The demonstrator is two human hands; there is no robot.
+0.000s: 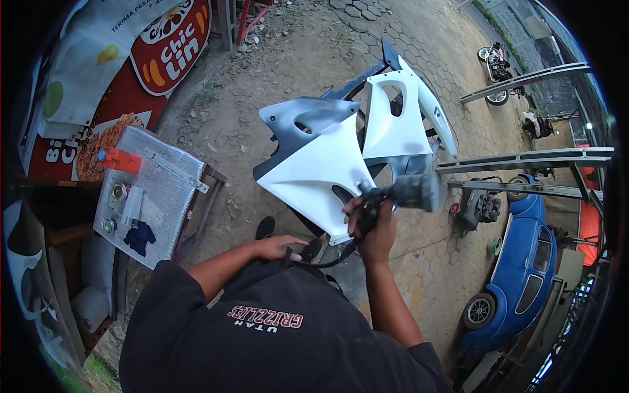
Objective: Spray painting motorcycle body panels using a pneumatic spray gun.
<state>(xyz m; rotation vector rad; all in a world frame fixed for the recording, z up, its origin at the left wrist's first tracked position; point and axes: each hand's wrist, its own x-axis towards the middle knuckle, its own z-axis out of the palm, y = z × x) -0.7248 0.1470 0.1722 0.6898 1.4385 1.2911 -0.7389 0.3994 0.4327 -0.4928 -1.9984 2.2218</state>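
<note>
My right hand [376, 237] grips a dark spray gun [375, 208] with a round grey cup [419, 192] at its right side. A dark air hose [334, 262] runs from the gun's handle back to my waist, where my left hand [275, 248] is closed on it; some of those fingers are hidden. Just beyond the gun lies a white motorcycle fairing panel [314, 165] with grey and black edges. Next to it, farther right, is a second white fairing panel [386, 134] with an oval opening. A narrow white panel [429, 108] stands along the right side.
At left, a silver-topped table [157, 164] carries an orange bottle [119, 160], open cans [118, 191] and a dark cloth [139, 238]. Metal posts [517, 159] rise at right, before a blue car [514, 268], an engine [481, 204] and a motorcycle [496, 72]. Banners [118, 105] hang at left.
</note>
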